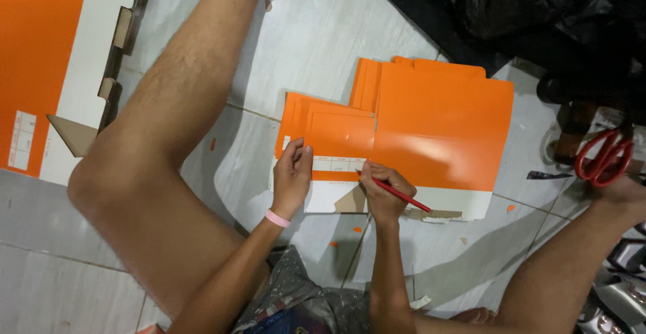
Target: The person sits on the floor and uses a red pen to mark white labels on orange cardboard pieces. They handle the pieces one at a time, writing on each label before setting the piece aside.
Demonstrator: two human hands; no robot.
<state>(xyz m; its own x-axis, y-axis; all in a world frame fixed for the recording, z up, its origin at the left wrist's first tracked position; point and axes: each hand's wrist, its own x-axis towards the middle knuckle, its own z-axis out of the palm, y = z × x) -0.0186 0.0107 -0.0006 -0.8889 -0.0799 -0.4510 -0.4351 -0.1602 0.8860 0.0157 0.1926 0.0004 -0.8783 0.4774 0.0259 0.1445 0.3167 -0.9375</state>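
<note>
I sit on a tiled floor with a stack of flat orange and white cardboard box blanks between my legs. My left hand presses down on the left flap of the top blank, beside a pale printed label. A pink band circles that wrist. My right hand grips a red pencil, its tip touching the label's right end.
Another large orange and white cardboard blank lies at the far left. Red-handled scissors rest at the right by my right foot. Black plastic bags fill the top right. Small orange scraps dot the tiles.
</note>
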